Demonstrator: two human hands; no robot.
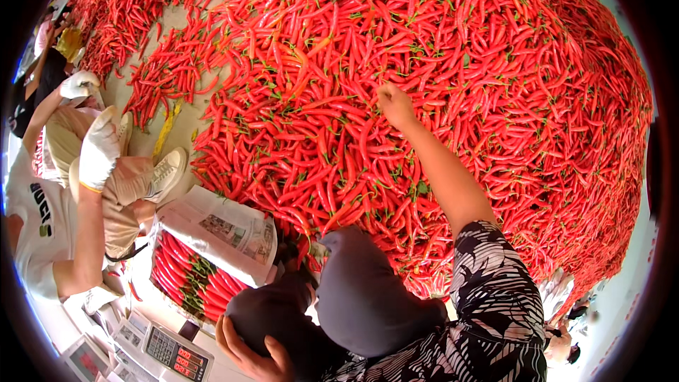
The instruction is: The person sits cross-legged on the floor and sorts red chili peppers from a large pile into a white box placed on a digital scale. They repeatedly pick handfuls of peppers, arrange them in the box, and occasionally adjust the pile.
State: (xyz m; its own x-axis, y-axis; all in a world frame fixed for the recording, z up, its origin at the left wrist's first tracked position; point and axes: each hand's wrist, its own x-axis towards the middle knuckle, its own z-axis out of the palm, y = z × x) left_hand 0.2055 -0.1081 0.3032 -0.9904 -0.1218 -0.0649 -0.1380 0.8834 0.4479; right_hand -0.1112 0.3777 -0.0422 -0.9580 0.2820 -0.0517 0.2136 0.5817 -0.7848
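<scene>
My right hand (397,108) reaches out at arm's length over a huge heap of fresh red chilli peppers (339,132). Its fingers are curled in, and whether a pepper is between them cannot be made out. My left hand (254,354) rests on my dark-trousered knee (270,310), fingers spread, with no object in it. Just beyond that knee is a box of red chillies (177,262) laid in neat rows, their green stems meeting in the middle. Newspaper (225,225) is folded back over the box's far side.
A digital scale (177,353) with lit red digits adjoins the box at lower left. A seated co-worker's white-gloved hand (99,148) is raised at the left. Yellow tape (167,130) marks the bare floor (183,143). More people sit at the far left.
</scene>
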